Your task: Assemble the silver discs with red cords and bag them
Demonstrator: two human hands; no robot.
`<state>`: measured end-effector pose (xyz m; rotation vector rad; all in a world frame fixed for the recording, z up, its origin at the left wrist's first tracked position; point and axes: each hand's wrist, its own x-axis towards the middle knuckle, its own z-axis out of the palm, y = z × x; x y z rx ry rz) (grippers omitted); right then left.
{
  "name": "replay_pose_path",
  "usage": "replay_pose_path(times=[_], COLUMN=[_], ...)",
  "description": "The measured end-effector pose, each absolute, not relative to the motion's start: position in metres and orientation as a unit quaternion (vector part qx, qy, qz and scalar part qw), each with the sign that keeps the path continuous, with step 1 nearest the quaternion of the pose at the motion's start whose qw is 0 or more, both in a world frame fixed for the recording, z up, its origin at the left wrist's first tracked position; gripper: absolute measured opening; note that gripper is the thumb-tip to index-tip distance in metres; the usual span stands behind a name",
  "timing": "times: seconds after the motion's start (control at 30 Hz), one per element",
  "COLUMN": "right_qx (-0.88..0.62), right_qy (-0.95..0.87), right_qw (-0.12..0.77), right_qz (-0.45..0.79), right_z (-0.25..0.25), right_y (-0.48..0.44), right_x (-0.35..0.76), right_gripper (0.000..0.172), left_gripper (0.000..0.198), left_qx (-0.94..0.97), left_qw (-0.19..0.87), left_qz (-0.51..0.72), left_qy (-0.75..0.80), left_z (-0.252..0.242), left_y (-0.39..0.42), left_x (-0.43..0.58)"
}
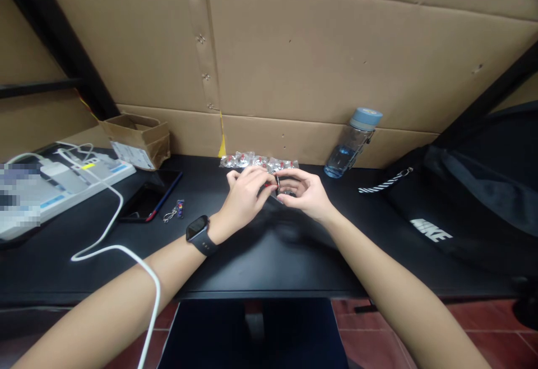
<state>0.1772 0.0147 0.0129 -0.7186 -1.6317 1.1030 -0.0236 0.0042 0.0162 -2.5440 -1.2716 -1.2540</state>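
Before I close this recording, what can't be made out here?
Small item, head view: too small, mostly covered by the left hand and right hand.
Clear packets, head view: contents too small; some partly behind the left hand.
Cardboard box, head view: inside bottom hidden by its near walls.
Black Nike bag, head view: right side cut off by the picture's edge.

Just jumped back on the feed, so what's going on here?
A person is handling a small item at the fingertips of the left hand and right hand, above a black table. It is too small to identify. Just beyond, clear packets with red bits lie in a row near the cardboard panel. A water bottle stands to the right.
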Motion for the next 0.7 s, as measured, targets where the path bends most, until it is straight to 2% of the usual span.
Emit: replay_pose_path(times=[0.43,0.57,0.7], right_qx=[-0.288,-0.287,-0.284], right_qy=[-0.688,-0.686,-0.689], right_qw=[0.503,0.509,0.510], right_qz=[0.437,0.433,0.431], right_z=[0.0153,0.0142,0.0141], right_y=[0.0124,0.0122,0.0124], right_x=[0.1760,0.1750,0.1749], right_gripper=[0.054,0.053,0.053], left_gripper=[0.019,0.017,0.021], left_qx=[-0.751,-0.772,-0.794], left_qw=[-0.100,-0.089,-0.033], left_qz=[-0.479,-0.454,-0.426], left_qy=[-0.444,-0.437,-0.433], left_z=[0.0124,0.0100,0.0106], left_y=[0.0085,0.0100,0.0079], left_x=[-0.0277,-0.0265,-0.0239])
